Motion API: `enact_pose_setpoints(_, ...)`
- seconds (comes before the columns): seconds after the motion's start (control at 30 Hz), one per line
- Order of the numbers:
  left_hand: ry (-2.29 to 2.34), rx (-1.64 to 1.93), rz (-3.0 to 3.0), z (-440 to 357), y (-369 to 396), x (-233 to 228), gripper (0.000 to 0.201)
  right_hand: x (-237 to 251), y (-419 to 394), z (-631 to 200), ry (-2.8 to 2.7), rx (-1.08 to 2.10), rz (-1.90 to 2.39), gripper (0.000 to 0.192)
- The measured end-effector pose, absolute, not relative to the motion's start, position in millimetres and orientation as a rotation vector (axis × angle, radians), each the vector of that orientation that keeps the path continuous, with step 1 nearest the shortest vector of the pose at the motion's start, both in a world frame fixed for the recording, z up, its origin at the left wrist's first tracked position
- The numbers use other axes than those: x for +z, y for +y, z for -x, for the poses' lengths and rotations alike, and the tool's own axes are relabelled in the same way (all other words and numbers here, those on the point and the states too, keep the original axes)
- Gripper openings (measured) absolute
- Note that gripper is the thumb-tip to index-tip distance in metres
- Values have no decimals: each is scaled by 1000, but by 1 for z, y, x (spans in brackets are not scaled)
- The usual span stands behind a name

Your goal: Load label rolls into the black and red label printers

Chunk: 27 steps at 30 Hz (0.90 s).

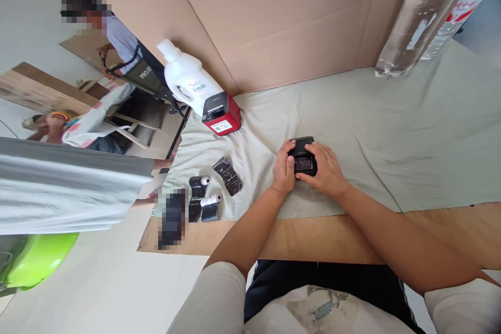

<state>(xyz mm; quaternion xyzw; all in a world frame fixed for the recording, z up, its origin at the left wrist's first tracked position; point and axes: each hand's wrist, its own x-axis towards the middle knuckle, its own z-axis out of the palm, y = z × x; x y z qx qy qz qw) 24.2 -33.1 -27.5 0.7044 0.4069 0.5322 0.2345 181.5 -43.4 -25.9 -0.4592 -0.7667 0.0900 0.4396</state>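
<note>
Small black box-shaped device [301,146], rounded corners, one. Location: on the pale grey-green cloth [415,135] of the wooden table [321,235], directly between the fingers of both hands; neither hand is clearly nearer. Long axis: apparently running away from the wearer, between the two sets of fingers.

Left hand [284,169]: fingers closed on the device's left side, thumb along the near part. Right hand [327,171]: fingers closed on its right side, thumb below the near edge.

Appearance: matt black far part; glossy dark rectangular panel nearer the wearer, with pale streaks; small lettering, unreadable.

Also listed, left of the left fingers: creased glossy dark sheet [228,176]; two small white-ended rolls of dark film [210,200]. Farther off, beyond and left: red-and-black cube-like box [230,115]; white plastic handled bottle [188,73].
</note>
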Motion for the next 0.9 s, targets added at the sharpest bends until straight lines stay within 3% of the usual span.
enact_pose_setpoints(0.4, 1078, 1518, -1741, -22, -36, -30, 51, -9, -54, -174, -2082, 96, 1382, 61)
enact_pose_setpoints(0.67, 1305, 1617, -1160, -17, -38, -48, 63, 17, -55, -126, -2116, 255, 1927, 95)
enact_pose_setpoints(0.9, 1417, 1416, -1447, -13, -40, -44, 47, 9, 19, -195, -2162, 91, 1909, 80)
